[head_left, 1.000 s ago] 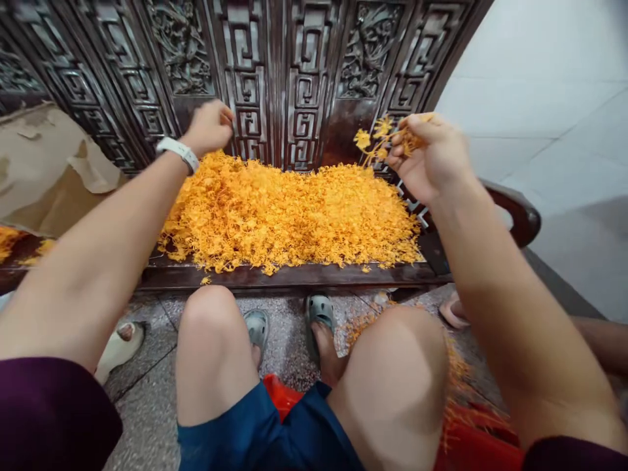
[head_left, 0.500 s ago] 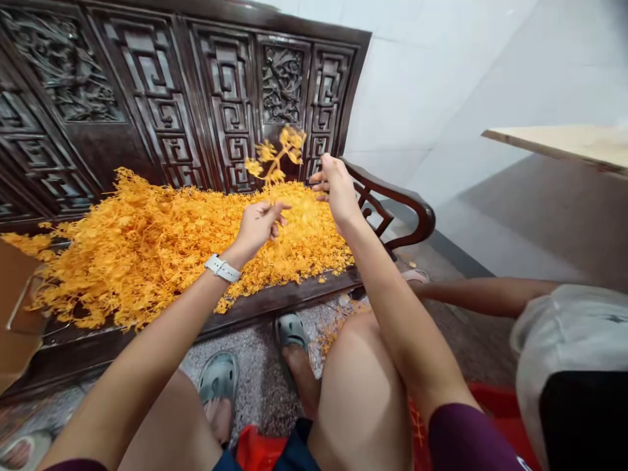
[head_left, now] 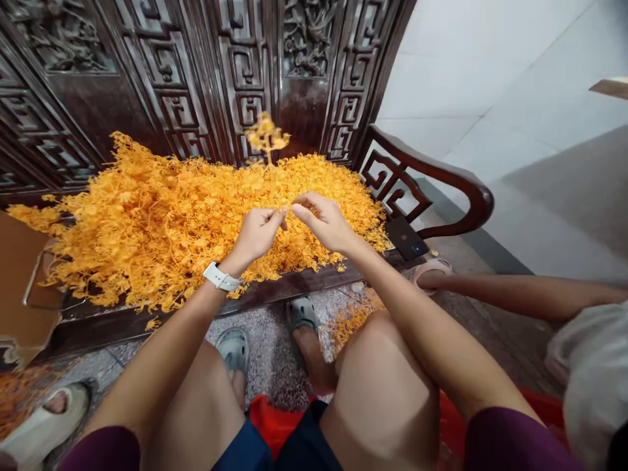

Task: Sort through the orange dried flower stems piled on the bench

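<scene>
A large heap of orange plastic-looking sprigs (head_left: 161, 222) covers the seat of a dark carved wooden bench. My left hand (head_left: 260, 230), with a white watch on its wrist, is pinched at the fingertips over the front of the heap. One orange sprig (head_left: 267, 136) stands upright above it, its blurred stem running down toward my fingertips. Close to the right, my right hand (head_left: 324, 221) has its thumb and fingers bent toward the left fingertips, a small gap between thumb and fingers. Whether it touches the stem is hard to make out.
The bench's curved armrest (head_left: 441, 167) rises at the right, with a dark phone (head_left: 406, 237) by its foot. A cardboard box (head_left: 24, 281) is at the left. Another person's leg (head_left: 510, 294) reaches in from the right. Orange bits (head_left: 356, 317) litter the floor.
My right hand has come down and left to meet the left hand. The sprig, tilted before, now stands more upright. The view has shifted, showing more of the armrest and the phone.
</scene>
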Demonstrator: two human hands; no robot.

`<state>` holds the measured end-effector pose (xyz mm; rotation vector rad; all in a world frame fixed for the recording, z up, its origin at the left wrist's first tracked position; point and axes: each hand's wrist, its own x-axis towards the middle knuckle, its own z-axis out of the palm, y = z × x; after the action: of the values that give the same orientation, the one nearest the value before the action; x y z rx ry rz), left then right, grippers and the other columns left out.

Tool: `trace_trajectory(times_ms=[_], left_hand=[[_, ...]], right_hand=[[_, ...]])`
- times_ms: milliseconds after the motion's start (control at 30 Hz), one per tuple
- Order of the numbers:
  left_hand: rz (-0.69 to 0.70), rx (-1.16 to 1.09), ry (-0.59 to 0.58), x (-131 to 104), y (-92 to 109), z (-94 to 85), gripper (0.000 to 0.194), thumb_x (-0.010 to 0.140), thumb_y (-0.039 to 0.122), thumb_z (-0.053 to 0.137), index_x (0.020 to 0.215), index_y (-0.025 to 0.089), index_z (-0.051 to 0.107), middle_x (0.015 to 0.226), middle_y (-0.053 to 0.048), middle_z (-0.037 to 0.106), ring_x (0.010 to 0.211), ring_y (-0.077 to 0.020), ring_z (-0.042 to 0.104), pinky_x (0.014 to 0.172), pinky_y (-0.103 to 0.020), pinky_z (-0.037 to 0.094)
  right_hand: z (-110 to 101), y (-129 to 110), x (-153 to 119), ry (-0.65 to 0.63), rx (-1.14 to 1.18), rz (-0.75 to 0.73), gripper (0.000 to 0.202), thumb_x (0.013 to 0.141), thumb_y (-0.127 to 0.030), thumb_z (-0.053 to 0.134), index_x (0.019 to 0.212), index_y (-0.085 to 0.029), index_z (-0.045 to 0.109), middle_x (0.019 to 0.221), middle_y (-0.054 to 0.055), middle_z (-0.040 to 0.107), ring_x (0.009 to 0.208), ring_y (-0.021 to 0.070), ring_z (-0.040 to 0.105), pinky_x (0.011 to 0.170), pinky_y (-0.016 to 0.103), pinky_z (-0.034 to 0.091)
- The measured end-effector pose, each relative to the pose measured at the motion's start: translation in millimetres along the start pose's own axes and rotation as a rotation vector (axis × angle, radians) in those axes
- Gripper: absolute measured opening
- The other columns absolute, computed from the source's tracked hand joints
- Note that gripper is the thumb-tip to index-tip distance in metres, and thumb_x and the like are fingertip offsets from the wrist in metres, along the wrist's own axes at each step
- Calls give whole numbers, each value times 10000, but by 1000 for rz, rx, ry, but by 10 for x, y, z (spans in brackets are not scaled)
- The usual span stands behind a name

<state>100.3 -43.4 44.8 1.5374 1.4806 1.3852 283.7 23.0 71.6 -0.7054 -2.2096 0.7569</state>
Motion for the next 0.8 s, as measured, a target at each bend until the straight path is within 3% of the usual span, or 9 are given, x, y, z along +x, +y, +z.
trace_trajectory(times_ms=[133,233,367,500,667,800], left_hand=[[-5,-73,-42,79,-44,-53,465,913,460,636,531,195,666,423,43,361,443,-102,335,510,-296,228],[3,-70,-69,89,-52,-71,463,914,437,642,523,191,657,411,43,370,437,-99,353,509,-296,250],[25,-62,-61,62,-74,-69,404,950,343,591,587,184,670,519,-4,597,518,-112,514,585,-289,381],[-3,-79,-37,64,-132,8,322,962,299,570,680,182,673,709,-38,714,650,-124,607,649,-276,439],[-96,-130,7,60,-152,130,393,993,469,588,726,189,657,750,-52,707,676,-136,620,618,-267,450],[-233,-318,-51,32,-132,187,386,980,520,619,811,176,667,886,-88,724,803,-169,680,599,-257,465]], right_hand=[[-91,-8,0,-51,-129,-95,470,967,-698,569,1055,-249,680,1049,71,667,1002,256,600,916,424,436],[-113,-1,-1,-196,-85,-5,450,982,-681,562,974,-243,665,911,34,636,839,206,558,786,373,426],[-20,92,-1,-280,199,125,457,968,-668,605,873,-221,583,784,-4,534,722,152,464,687,327,391],[184,194,6,-159,315,200,451,970,-670,602,917,-227,536,833,8,516,756,160,473,696,330,420],[391,278,53,40,308,288,515,975,-726,532,816,-243,451,759,3,450,718,169,453,664,336,439],[456,340,114,119,356,330,563,959,-785,480,829,-238,459,767,5,441,697,152,439,582,301,424]])
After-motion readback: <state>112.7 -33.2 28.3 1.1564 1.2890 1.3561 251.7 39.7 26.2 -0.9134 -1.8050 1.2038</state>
